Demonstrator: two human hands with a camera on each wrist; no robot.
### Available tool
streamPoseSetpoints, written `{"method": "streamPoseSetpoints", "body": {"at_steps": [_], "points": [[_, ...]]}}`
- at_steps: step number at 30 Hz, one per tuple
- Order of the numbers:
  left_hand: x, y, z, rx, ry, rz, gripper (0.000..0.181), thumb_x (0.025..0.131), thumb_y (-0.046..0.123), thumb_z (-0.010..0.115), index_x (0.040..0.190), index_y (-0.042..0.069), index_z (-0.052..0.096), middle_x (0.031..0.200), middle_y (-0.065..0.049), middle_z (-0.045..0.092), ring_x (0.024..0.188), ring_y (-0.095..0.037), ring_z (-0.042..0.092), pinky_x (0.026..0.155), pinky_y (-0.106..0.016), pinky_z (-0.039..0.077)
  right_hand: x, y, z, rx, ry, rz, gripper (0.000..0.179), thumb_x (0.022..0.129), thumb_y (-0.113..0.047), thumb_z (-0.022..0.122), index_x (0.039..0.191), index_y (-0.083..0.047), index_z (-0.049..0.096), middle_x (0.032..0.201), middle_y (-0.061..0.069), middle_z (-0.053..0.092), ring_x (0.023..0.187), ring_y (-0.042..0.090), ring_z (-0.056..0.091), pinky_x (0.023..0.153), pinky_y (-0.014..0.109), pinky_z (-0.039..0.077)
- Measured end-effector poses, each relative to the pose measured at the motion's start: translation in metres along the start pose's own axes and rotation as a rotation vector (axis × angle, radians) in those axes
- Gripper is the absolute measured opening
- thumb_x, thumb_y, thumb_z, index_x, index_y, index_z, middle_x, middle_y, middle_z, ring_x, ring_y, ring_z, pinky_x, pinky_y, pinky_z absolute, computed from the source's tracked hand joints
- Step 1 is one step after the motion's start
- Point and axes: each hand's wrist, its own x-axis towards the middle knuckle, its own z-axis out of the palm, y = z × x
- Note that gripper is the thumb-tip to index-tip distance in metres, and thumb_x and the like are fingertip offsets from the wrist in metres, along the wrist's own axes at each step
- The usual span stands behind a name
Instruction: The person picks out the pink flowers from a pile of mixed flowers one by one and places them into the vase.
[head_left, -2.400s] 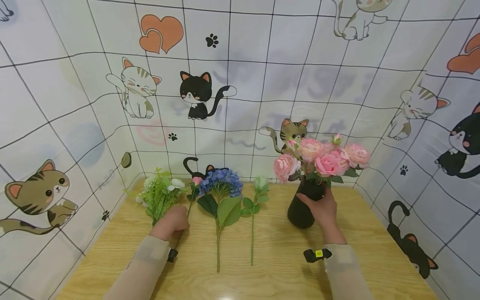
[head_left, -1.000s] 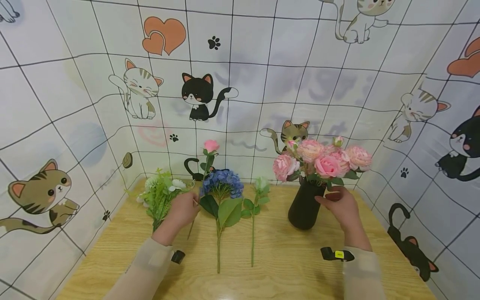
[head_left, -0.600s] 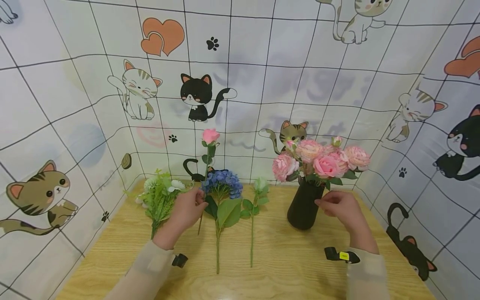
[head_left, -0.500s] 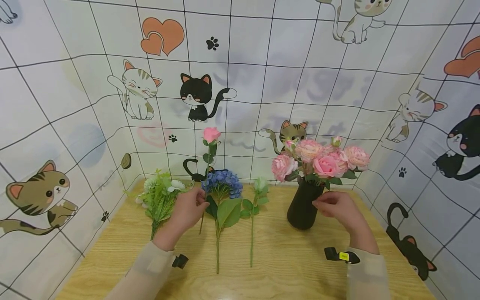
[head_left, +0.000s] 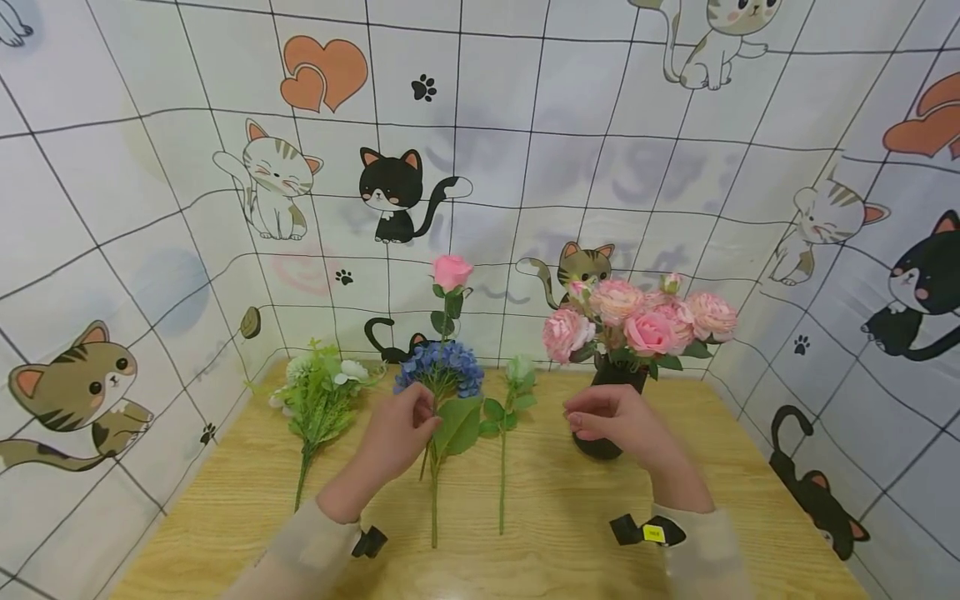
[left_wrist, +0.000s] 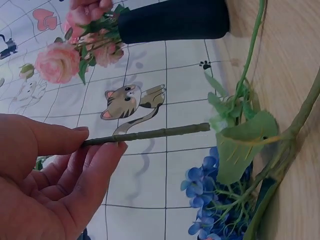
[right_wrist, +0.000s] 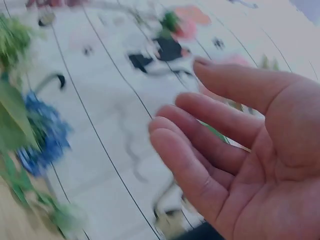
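Note:
My left hand (head_left: 397, 433) pinches the stem (left_wrist: 160, 133) of a single pink rose (head_left: 452, 272) between thumb and fingers. The rose stands upright above the blue hydrangea (head_left: 442, 367), its lower stem end free in the air in the left wrist view. My right hand (head_left: 618, 421) is in front of the black vase (head_left: 600, 448), its fingers loosely bent with nothing between them in the right wrist view (right_wrist: 235, 145). Several pink flowers (head_left: 648, 321) fill the vase. Part of the vase is hidden behind the right hand.
A green and white flower bunch (head_left: 318, 400) lies at the left of the wooden table (head_left: 555, 550). The hydrangea and a pale green-white rose (head_left: 517, 379) lie in the middle. A cat-print cloth (head_left: 495, 167) hangs close behind and at both sides.
My left hand has picked the pink rose up off the table and carried it to the right. The right hand has let go of the vase and shifted left in front of it.

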Motion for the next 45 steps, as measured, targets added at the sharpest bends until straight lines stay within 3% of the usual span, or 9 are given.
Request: {"method": "streamPoseSetpoints", "body": {"at_steps": [5,10,18,23,30,38,45], "points": [[-0.004,0.0,0.014,-0.025,-0.006,0.072,0.017,0.096,0.007,0.079,0.102,0.015,0.065,0.084,0.007,0.066,0.072,-0.004,0.059,0.066,-0.025,0.051,0.007,-0.009,0.032,0.036,0.075,-0.026,0.031,0.1,-0.005,0.073,0.125,0.013,0.07,0.117,0.035,0.072,0.091,0.01,0.077,0.081,0.026,0.064],[-0.009,0.005,0.027,-0.041,-0.06,0.153,0.017,0.098,0.008,0.077,0.101,0.016,0.063,0.085,0.009,0.066,0.075,-0.002,0.061,0.068,-0.024,0.053,0.013,-0.008,0.059,0.062,0.172,-0.083,0.027,0.097,-0.005,0.076,0.121,0.008,0.074,0.11,0.029,0.076,0.088,0.007,0.076,0.082,0.027,0.064],[-0.019,0.015,0.044,-0.047,-0.123,0.26,0.018,0.097,0.007,0.077,0.102,0.016,0.062,0.085,0.005,0.07,0.077,-0.005,0.068,0.07,-0.023,0.057,0.016,-0.006,0.087,0.065,0.27,-0.141,0.025,0.096,-0.007,0.079,0.119,0.003,0.076,0.11,0.027,0.077,0.091,0.004,0.075,0.081,0.027,0.063],[-0.022,0.019,0.049,-0.063,-0.203,0.266,0.018,0.098,0.008,0.076,0.103,0.017,0.062,0.088,0.005,0.072,0.078,-0.002,0.068,0.071,-0.021,0.057,0.018,-0.007,0.094,0.087,0.279,-0.14,0.022,0.095,-0.007,0.079,0.114,0.005,0.077,0.106,0.022,0.078,0.088,0.006,0.075,0.08,0.028,0.064],[-0.025,0.022,0.053,-0.06,-0.21,0.3,0.019,0.096,0.006,0.078,0.103,0.016,0.064,0.088,0.004,0.072,0.079,-0.001,0.068,0.071,-0.02,0.057,0.018,-0.009,0.104,0.225,0.283,-0.13,0.018,0.096,-0.003,0.077,0.104,0.013,0.074,0.091,-0.008,0.078,0.08,0.009,0.077,0.08,0.031,0.065],[-0.027,0.024,0.056,-0.048,-0.206,0.314,0.02,0.096,0.005,0.078,0.101,0.016,0.062,0.086,0.004,0.071,0.078,-0.001,0.068,0.069,-0.019,0.056,0.019,-0.012,0.113,0.281,0.322,-0.139,0.015,0.097,-0.002,0.076,0.095,0.013,0.074,0.089,0.002,0.079,0.076,0.009,0.076,0.075,0.032,0.066],[-0.028,0.023,0.058,-0.053,-0.207,0.311,0.018,0.097,0.006,0.078,0.102,0.015,0.063,0.087,0.004,0.07,0.078,-0.001,0.068,0.07,-0.019,0.055,0.018,-0.014,0.114,0.278,0.333,-0.135,0.017,0.097,-0.001,0.075,0.098,0.017,0.074,0.088,-0.005,0.078,0.078,0.008,0.077,0.075,0.03,0.066]]}}
